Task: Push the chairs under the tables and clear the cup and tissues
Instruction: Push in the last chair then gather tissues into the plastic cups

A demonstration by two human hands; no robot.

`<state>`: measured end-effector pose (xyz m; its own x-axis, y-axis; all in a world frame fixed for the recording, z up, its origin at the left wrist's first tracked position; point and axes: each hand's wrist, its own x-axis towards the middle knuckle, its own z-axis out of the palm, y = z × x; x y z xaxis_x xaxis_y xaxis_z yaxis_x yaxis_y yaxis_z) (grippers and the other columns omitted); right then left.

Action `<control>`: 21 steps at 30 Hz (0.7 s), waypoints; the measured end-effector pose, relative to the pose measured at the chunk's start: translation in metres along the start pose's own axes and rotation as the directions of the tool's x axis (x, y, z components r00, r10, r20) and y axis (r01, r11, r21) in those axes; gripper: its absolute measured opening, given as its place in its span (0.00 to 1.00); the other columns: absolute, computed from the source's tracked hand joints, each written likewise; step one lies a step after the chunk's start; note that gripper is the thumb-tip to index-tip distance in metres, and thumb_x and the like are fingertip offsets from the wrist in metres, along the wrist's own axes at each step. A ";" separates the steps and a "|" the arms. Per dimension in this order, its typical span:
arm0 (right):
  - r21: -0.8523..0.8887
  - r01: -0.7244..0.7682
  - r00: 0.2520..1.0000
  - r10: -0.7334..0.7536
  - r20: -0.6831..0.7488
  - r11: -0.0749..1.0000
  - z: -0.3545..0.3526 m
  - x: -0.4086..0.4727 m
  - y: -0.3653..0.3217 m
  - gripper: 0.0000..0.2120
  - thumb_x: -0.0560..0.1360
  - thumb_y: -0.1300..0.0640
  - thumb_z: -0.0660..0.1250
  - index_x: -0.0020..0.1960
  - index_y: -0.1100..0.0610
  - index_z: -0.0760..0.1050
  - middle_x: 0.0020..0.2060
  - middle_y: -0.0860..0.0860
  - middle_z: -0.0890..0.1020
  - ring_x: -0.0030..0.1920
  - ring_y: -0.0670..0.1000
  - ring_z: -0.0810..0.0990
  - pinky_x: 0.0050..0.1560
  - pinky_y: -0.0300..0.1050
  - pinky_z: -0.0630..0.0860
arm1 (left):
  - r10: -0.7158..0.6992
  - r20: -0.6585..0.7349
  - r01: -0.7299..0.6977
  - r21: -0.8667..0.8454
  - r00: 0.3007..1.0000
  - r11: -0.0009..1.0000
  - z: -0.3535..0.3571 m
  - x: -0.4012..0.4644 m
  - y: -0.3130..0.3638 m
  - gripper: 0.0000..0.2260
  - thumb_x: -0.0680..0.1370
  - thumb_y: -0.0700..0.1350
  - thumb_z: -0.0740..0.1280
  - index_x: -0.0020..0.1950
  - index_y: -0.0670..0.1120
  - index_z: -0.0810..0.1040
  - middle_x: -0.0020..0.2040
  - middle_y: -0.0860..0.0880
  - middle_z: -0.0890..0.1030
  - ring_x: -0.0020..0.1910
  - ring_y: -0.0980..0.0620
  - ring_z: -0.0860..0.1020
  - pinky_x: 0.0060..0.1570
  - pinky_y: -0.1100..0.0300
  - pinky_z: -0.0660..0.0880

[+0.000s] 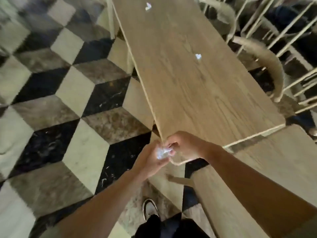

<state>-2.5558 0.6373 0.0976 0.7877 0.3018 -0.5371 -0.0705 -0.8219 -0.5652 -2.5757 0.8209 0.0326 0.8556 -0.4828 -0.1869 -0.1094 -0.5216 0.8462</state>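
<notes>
Tissue-clearing step. Left hand (151, 158) cupped, palm up, holding crumpled tissue wad (162, 152); right hand (181, 145) pinching same wad, fingers curled. Two tissue scraps ahead of hands on wooden table (180, 83): nearer scrap (198, 56), farther scrap (148, 6). Likely next: reach forward, gather nearer one. Cup not visible.

my table (188, 79): light wood grain | tissues (198, 56): white | floor (68, 100): cream, brown, black cube pattern | my shoe (149, 208): pale, dark-trimmed, I think | chair (267, 55): beige
</notes>
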 end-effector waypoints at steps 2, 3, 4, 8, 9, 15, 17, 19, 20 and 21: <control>-0.046 0.058 0.994 -0.062 -0.088 0.997 -0.008 0.039 -0.037 0.07 0.76 0.61 0.74 0.52 0.52 0.85 0.47 0.48 0.86 0.48 0.48 0.84 0.49 0.43 0.77 | -0.035 -0.052 0.034 -0.030 0.998 0.999 -0.042 0.005 -0.012 0.17 0.73 0.57 0.69 0.50 0.80 0.70 0.49 0.70 0.80 0.51 0.72 0.77 0.48 0.75 0.71; -0.036 0.088 0.987 -0.092 -0.131 0.995 -0.013 0.055 -0.052 0.07 0.75 0.62 0.76 0.47 0.50 0.83 0.44 0.48 0.86 0.46 0.48 0.84 0.47 0.44 0.78 | -0.054 -0.064 0.051 -0.050 0.996 0.997 -0.058 0.011 -0.016 0.18 0.74 0.56 0.70 0.50 0.81 0.70 0.50 0.66 0.82 0.52 0.68 0.78 0.50 0.71 0.73; -0.017 0.122 0.977 -0.123 -0.172 0.992 -0.019 0.070 -0.064 0.08 0.73 0.62 0.77 0.44 0.50 0.82 0.42 0.47 0.85 0.44 0.48 0.84 0.45 0.45 0.80 | -0.070 -0.074 0.065 -0.064 0.995 0.996 -0.073 0.019 -0.021 0.18 0.75 0.55 0.70 0.51 0.81 0.71 0.50 0.62 0.83 0.52 0.65 0.80 0.50 0.69 0.74; -0.021 0.236 0.935 -0.233 -0.268 0.971 -0.050 0.128 -0.093 0.14 0.70 0.62 0.78 0.39 0.47 0.76 0.38 0.42 0.79 0.39 0.42 0.79 0.41 0.38 0.76 | -0.110 -0.116 0.097 -0.112 0.987 0.989 -0.122 0.072 -0.044 0.11 0.75 0.55 0.73 0.56 0.64 0.78 0.51 0.58 0.84 0.52 0.62 0.82 0.50 0.67 0.76; -0.013 0.248 0.932 -0.243 -0.268 0.969 -0.060 0.139 -0.094 0.15 0.70 0.63 0.78 0.39 0.47 0.75 0.36 0.41 0.78 0.37 0.41 0.78 0.38 0.34 0.73 | -0.105 -0.119 0.095 -0.090 0.987 0.991 -0.131 0.088 -0.049 0.12 0.75 0.56 0.74 0.58 0.60 0.78 0.52 0.56 0.84 0.52 0.59 0.82 0.53 0.64 0.77; 0.311 -0.020 0.648 0.250 -0.720 0.950 -0.188 0.259 0.012 0.07 0.71 0.65 0.71 0.43 0.55 0.76 0.37 0.52 0.81 0.35 0.49 0.76 0.37 0.39 0.73 | -0.003 -0.051 0.012 0.165 0.999 0.986 -0.204 0.285 -0.055 0.25 0.74 0.61 0.74 0.62 0.46 0.75 0.56 0.44 0.78 0.57 0.44 0.77 0.57 0.45 0.77; 0.501 -0.155 0.449 0.512 -0.732 0.852 -0.234 0.291 0.072 0.09 0.72 0.66 0.70 0.50 0.57 0.78 0.45 0.58 0.83 0.40 0.58 0.80 0.41 0.45 0.79 | 0.033 0.024 -0.036 0.183 0.999 0.982 -0.224 0.350 -0.055 0.25 0.74 0.63 0.73 0.60 0.46 0.76 0.56 0.45 0.79 0.56 0.45 0.78 0.57 0.44 0.78; 0.591 -0.339 0.333 0.681 -0.653 0.732 -0.259 0.312 0.126 0.16 0.74 0.63 0.70 0.61 0.59 0.77 0.57 0.64 0.78 0.48 0.63 0.81 0.50 0.55 0.79 | 0.068 0.099 -0.086 0.181 0.993 0.980 -0.244 0.404 -0.058 0.23 0.75 0.60 0.74 0.60 0.44 0.77 0.55 0.45 0.80 0.55 0.45 0.79 0.57 0.44 0.77; 0.611 -0.411 0.274 0.731 -0.625 0.676 -0.264 0.315 0.144 0.18 0.75 0.60 0.70 0.64 0.57 0.75 0.61 0.64 0.74 0.49 0.63 0.80 0.50 0.54 0.78 | 0.069 0.125 -0.092 0.185 0.990 0.979 -0.253 0.424 -0.059 0.22 0.75 0.57 0.75 0.60 0.44 0.77 0.55 0.46 0.80 0.55 0.45 0.79 0.57 0.44 0.77; 0.629 -0.448 0.213 0.759 -0.615 0.636 -0.272 0.323 0.159 0.19 0.76 0.58 0.70 0.66 0.54 0.74 0.63 0.63 0.71 0.46 0.61 0.78 0.47 0.50 0.76 | 0.066 0.133 -0.090 0.181 0.989 0.979 -0.264 0.449 -0.062 0.21 0.75 0.55 0.76 0.61 0.44 0.77 0.55 0.46 0.80 0.54 0.46 0.80 0.56 0.46 0.78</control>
<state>-2.1464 0.4731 0.0048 0.4910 -0.8566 -0.1582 -0.7823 -0.3537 -0.5128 -2.0514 0.8227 0.0278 0.7718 -0.6053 -0.1948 -0.2758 -0.5947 0.7552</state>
